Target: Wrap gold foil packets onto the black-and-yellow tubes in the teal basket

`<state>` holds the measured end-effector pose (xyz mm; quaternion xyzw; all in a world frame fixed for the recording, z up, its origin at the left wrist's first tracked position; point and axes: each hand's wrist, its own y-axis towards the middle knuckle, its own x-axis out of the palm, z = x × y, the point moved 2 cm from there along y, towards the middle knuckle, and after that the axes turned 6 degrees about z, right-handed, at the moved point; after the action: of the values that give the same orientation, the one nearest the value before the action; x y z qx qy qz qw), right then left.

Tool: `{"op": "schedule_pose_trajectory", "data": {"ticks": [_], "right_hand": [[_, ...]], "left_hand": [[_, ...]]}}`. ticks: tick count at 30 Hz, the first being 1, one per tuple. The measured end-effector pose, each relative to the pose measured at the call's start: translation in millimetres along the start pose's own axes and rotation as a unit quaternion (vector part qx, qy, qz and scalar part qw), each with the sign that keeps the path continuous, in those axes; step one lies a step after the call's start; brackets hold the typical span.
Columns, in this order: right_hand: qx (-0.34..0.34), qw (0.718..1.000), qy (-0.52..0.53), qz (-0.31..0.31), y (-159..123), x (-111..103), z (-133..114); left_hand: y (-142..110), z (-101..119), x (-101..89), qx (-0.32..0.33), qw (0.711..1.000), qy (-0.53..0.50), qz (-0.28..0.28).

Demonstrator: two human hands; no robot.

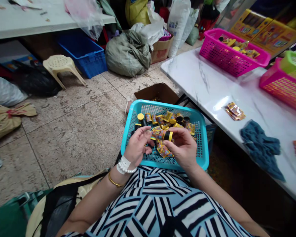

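My right hand (186,146) pinches a small black bottle (167,135) by its yellow-capped end. The bottle lies sideways, and a yellow patterned sleeve (158,133) covers its other end. To the left of it is my left hand (139,144), its fingers apart and partly curled, the tips close to the sleeve; whether they touch it is unclear. Both hands are over a turquoise plastic basket (202,144) on my lap. Inside the basket lie several small bottles in yellow patterned sleeves, a bare black bottle with a yellow cap (140,117) and loose patterned sleeves (163,150).
On the marble-patterned table (187,70) at right are a pink basket (228,61) of yellow pieces, a stack of flat sleeves (234,111) and a blue cloth (260,144). A cardboard box (160,90) stands beyond my basket. A stool (60,64) and a blue crate (88,59) are farther left.
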<state>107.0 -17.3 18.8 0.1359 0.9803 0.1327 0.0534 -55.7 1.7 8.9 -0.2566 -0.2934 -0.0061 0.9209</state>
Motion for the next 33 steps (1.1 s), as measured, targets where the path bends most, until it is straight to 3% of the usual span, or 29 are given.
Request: {"op": "schedule_pose_trajectory", "data": {"ticks": [3,6,11,17,20,23,29,33], "right_hand": [[-0.015,0.996,-0.055,-0.069,-2,1,0],[-0.038,0.986,-0.108,-0.117,-1,-2,-5],[-0.11,0.969,-0.166,-0.147,5,-13,-12],[-0.166,0.957,-0.191,-0.144,6,-20,-12],[-0.188,0.95,-0.203,-0.145,4,-20,-12],[-0.183,0.955,-0.198,-0.124,1,-21,-11],[-0.094,0.981,-0.14,-0.096,-2,-23,-9],[0.028,0.994,-0.074,-0.08,-4,-24,-6]], "left_hand": [[3,-1,-2.8,-0.046,0.996,0.033,-0.062],[7,-5,-4.9,-0.035,0.996,0.056,-0.056],[7,-13,1.4,0.021,0.989,0.112,-0.093],[7,-11,-1.9,-0.048,0.986,0.116,-0.113],[8,-9,-4.4,-0.048,0.986,0.12,-0.106],[7,-10,-1.8,0.002,0.987,0.122,-0.106],[1,-9,6.8,0.157,0.963,0.178,-0.127],[-1,-6,5.0,0.254,0.925,0.246,-0.141]]}}
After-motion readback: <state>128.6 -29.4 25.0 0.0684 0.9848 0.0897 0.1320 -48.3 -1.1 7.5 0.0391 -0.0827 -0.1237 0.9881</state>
